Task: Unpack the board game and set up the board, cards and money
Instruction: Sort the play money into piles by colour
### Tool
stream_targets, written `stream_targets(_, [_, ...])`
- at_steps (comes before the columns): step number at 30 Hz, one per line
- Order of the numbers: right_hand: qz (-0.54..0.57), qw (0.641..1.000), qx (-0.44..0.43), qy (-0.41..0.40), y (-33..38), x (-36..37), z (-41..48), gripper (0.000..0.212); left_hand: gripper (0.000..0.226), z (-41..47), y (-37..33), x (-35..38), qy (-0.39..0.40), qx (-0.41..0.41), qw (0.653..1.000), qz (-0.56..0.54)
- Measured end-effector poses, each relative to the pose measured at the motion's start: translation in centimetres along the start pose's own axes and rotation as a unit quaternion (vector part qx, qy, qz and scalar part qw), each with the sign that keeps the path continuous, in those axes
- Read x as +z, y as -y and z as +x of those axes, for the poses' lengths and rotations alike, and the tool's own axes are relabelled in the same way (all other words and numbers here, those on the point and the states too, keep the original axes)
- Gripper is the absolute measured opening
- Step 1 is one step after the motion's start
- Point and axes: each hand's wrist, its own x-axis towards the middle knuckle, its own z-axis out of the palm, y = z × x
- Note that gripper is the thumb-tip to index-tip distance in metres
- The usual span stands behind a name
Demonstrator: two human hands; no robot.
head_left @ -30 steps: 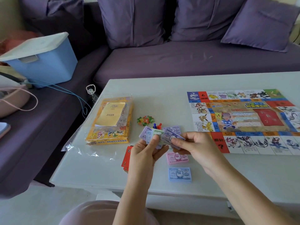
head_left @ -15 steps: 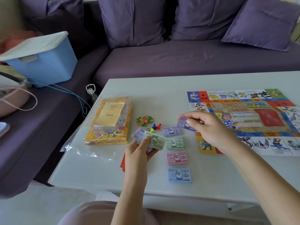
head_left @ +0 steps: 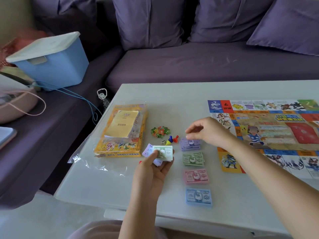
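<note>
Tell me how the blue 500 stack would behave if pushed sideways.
The blue stack is loose thin notes, edges uneven, so it would probably shear and fan out. The table looks glossy, so the bottom notes may slide easily.

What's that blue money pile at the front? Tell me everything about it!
The blue pile is a small, neat stack of what looks like paper play money. Its top note shows 500 and a cartoon figure in the middle. It lies flat on the white table, nearest the person and last in a row of four piles. The pink pile is just beyond it, with a gap between. Only the table touches it.
</note>
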Motion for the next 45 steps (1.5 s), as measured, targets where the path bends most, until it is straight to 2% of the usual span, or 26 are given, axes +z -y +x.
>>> stream_targets(3, [-0.076,0.997,-0.007,-0.001,-0.4,-0.7,-0.3,0.029,0.017,0.1,-0.2,0.1,-0.002,0.001,1.0,-0.02])
stream_targets(6, [-0.147,0.987,-0.014,0.07,0.1,-0.8,-0.5,0.044,0.017,0.2,-0.2,0.0,-0.012,0.001,1.0,-0.021])
stream_targets(9, [-0.178,0.977,-0.027,0.115,0.5,-0.2,-0.4,0.05,0.017,0.3,-0.2,0.0,-0.014,-0.001,1.0,-0.023])
stream_targets(16, [-0.206,0.973,-0.03,0.102,1.1,1.2,-0.1,0.049,0.018,0.4,-0.2,-0.2,-0.007,-0.002,1.0,-0.02])
stream_targets(23, [-0.211,0.972,-0.038,0.094,1.1,1.5,-0.4,0.037,0.017,0.4,-0.3,-0.5,-0.001,-0.008,1.0,-0.025])
stream_targets(28, [-0.184,0.979,-0.069,0.052,1.4,0.5,-1.8,0.037,0.016,0.3,-0.2,-0.5,-0.002,-0.013,1.0,-0.023])
stream_targets(32, [-0.211,0.97,-0.088,0.08,1.2,-0.6,-3.4,0.027,0.017,0.3,-0.3,-0.6,-0.002,-0.012,1.0,-0.021])
stream_targets(35, [-0.248,0.96,-0.081,0.104,0.8,-0.8,-4.4,0.027,0.017,0.2,-0.2,-0.4,0.001,-0.014,1.0,-0.013])
stream_targets(45, [-0.263,0.951,-0.086,0.137,0.9,0.6,-5.0,0.027,0.016,0.1,0.0,-0.4,0.005,-0.021,1.0,-0.008])
